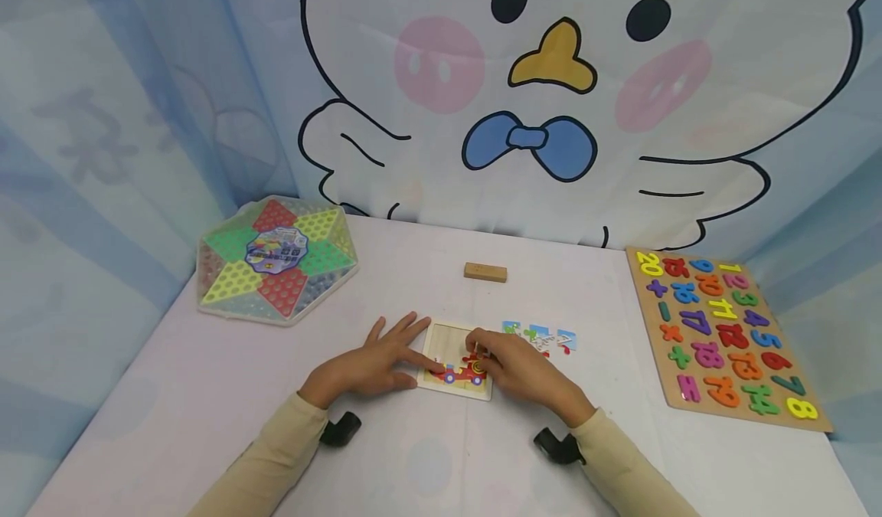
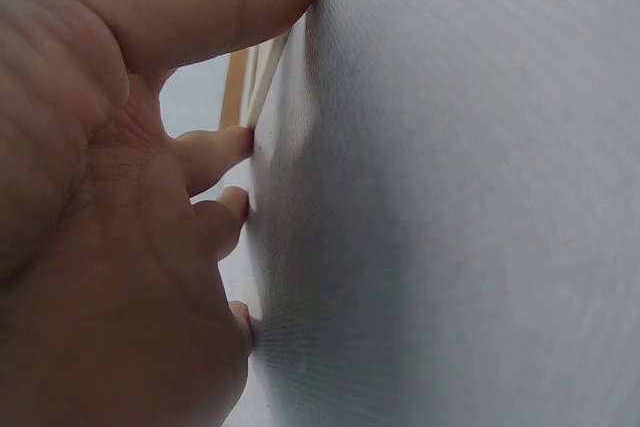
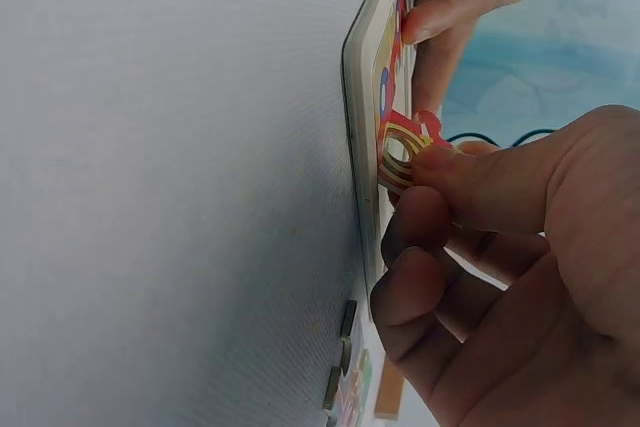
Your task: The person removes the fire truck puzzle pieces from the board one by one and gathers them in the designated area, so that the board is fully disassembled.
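Head view, left hand (image 1: 379, 365): fingers spread, touching the wooden puzzle tray (image 1: 449, 341).
Right hand (image 1: 520, 368): pinches a red-and-yellow jigsaw piece (image 3: 406, 137) at the tray's right side (mid-fitting, seemingly).
Jigsaw piece: next probably needs edges aligned, then pressing.

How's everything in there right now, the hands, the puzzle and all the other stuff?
Red and yellow piece: pinched, tilted
Right hand: pinching that piece
Puzzle tray: partly filled, bare at the top
Left hand: fingers spread, index finger on the tray
Loose pieces: outside the tray
Wooden block: lying flat
Number board: lying face up
Star-patterned game board: lying flat
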Demonstrator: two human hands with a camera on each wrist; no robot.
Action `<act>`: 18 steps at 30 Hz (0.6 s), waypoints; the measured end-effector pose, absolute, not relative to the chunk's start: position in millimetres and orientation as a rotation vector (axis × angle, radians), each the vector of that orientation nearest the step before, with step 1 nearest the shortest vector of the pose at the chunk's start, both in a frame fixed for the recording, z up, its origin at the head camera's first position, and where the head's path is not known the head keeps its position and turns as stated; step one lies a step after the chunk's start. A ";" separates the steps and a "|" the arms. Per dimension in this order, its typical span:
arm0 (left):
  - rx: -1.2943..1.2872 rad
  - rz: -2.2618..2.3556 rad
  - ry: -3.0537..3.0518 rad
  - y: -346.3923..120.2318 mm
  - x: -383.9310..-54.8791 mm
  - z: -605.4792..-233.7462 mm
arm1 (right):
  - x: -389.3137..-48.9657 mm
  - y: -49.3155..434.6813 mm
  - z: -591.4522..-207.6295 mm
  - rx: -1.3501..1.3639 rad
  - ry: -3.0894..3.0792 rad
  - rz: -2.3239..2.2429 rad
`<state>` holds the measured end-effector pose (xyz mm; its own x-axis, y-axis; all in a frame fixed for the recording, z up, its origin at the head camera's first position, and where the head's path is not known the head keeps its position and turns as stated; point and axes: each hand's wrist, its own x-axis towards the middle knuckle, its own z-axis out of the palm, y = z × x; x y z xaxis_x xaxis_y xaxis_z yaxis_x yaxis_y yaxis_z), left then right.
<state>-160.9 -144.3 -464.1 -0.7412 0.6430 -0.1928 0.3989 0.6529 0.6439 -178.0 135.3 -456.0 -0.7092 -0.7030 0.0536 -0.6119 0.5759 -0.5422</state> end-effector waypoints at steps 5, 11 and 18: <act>0.820 0.831 2.459 -144.5 -160.5 -463.3 | -178.9 135.8 -457.4 -1.090 2.626 -0.824; 0.816 0.826 2.458 -143.8 -160.1 -462.4 | -179.4 134.9 -456.9 -1.004 2.608 -0.840; 0.819 0.820 2.464 -144.2 -160.4 -462.3 | -180.1 134.1 -454.6 -0.964 2.610 -0.857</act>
